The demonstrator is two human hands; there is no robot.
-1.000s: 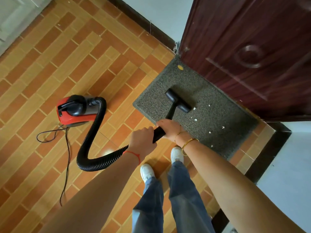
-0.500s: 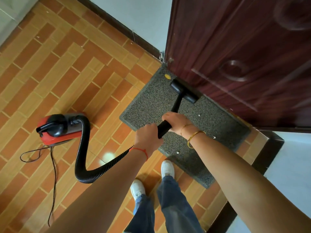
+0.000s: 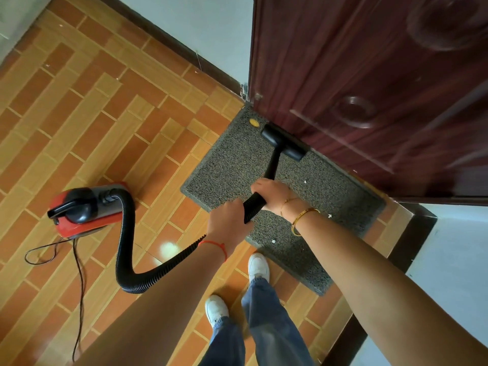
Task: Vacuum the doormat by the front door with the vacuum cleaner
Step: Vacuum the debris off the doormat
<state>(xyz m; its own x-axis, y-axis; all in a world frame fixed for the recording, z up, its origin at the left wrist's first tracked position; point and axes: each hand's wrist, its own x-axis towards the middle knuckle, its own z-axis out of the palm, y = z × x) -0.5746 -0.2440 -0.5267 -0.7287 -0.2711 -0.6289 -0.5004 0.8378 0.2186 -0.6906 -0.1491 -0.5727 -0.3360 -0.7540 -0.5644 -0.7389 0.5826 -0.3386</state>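
Doormat (image 3: 232, 170), coarse grey loop pile, flecked white; my hands, left (image 3: 229, 223) and right (image 3: 272, 194), grip the ribbed black hose (image 3: 253, 204)

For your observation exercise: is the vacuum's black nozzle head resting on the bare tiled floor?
No, the nozzle head lies on the grey doormat, at its far edge against the dark red door.

The left hand (image 3: 229, 223) and its forearm hide the stretch of the black hose (image 3: 124, 233) running toward 1 o'clock, and the right hand (image 3: 274, 194) covers the wand's grip. The door (image 3: 369, 75) is cut off at 12 and 3 o'clock, its upper carving blurred. The power cord (image 3: 79, 273) leaves view at 7 o'clock behind the forearm.
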